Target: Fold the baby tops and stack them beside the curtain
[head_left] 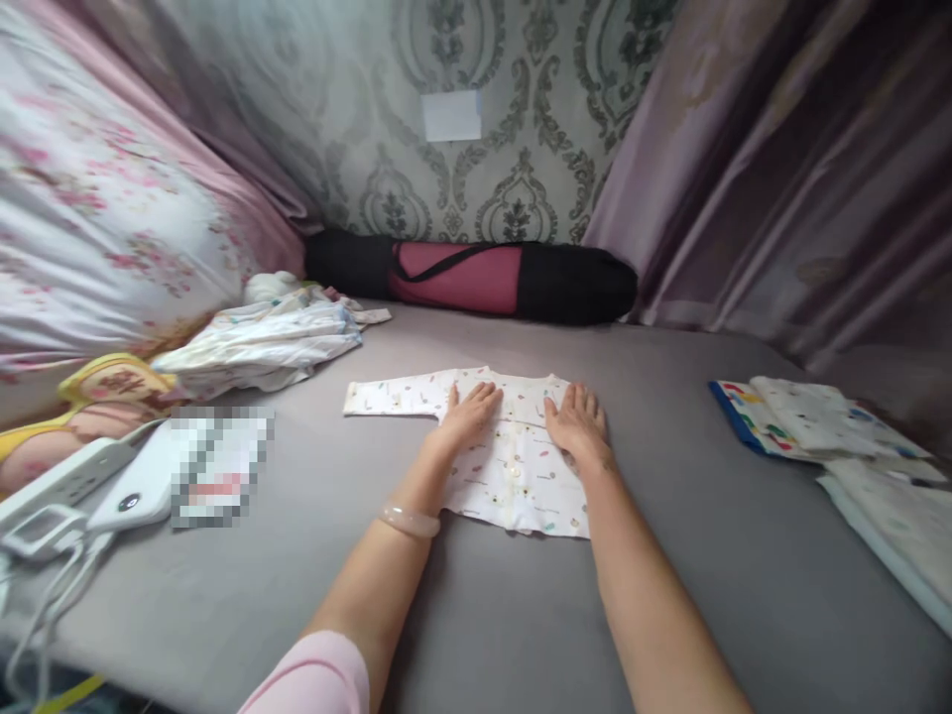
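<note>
A small white baby shirt [513, 486] with a tiny coloured print lies flat on the grey surface [312, 575], its button front facing up. Its left-hand sleeve [394, 397] stretches out to the side; the other sleeve does not show extended and seems folded in across the chest. My left hand [472, 412] rests flat on the upper left of the shirt, fingers spread. On the upper right edge lies my right hand [578, 421], also flat with fingers stretched out. Neither hand grips the cloth.
A crumpled pile of light clothes [275, 337] lies at the back left. Below it are a power strip [66, 481], a white device [149, 486] and cables. A black and pink long bag [461, 276] lies along the wall. Folded clothes [810, 416] are stacked at the right.
</note>
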`<state>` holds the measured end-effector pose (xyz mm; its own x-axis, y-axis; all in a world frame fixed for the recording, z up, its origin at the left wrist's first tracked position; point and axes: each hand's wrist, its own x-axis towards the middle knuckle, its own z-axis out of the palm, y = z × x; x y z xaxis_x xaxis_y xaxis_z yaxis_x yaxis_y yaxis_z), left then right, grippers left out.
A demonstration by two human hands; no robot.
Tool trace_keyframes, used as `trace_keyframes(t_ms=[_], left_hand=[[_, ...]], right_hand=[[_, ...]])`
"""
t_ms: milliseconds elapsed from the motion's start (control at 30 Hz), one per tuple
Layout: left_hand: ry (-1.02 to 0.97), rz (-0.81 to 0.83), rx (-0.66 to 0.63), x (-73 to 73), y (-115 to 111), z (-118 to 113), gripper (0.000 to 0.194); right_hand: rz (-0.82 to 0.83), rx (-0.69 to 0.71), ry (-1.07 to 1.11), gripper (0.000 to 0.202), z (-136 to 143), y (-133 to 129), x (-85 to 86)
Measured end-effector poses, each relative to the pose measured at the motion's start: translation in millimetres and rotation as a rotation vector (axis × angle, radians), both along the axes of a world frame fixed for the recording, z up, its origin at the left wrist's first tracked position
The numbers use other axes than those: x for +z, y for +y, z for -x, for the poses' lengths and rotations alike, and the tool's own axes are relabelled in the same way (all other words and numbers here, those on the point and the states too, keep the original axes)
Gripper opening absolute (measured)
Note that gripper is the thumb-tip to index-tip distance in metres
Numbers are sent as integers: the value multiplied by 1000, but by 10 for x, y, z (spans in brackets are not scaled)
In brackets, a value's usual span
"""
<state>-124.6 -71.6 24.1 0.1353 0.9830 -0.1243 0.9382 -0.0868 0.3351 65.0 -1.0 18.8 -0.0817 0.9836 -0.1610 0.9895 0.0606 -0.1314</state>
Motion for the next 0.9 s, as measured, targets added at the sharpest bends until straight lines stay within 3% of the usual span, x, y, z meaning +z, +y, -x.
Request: trace_keyframes(t_ms=[100, 200, 267, 367, 500, 567, 700, 900], left_hand=[[-158, -50, -2, 46, 2, 103, 59], [-322, -142, 121, 143, -15, 354, 47], [-373, -240, 282, 204, -57, 593, 43], [-275, -317, 591, 243, -172, 956, 41], [-45, -202, 1063, 223, -372, 1242, 41], [0, -135, 1217, 208, -442, 1296, 40], [-6, -108, 1307, 179, -477, 1343, 35], [-191, -141, 1291, 31, -479, 1506, 31]], right_hand=[[-21, 5, 7, 71, 14, 15, -4], [-60, 26, 42, 67, 55, 8, 31], [-92, 61, 71, 65, 107, -19, 83], [-118, 169, 108, 63, 235, -99, 178], [-79, 351, 172, 63, 466, -280, 265], [-43, 446, 202, 64, 575, -386, 271], [11, 591, 246, 65, 717, -551, 205], [71, 656, 221, 65, 755, -565, 156]])
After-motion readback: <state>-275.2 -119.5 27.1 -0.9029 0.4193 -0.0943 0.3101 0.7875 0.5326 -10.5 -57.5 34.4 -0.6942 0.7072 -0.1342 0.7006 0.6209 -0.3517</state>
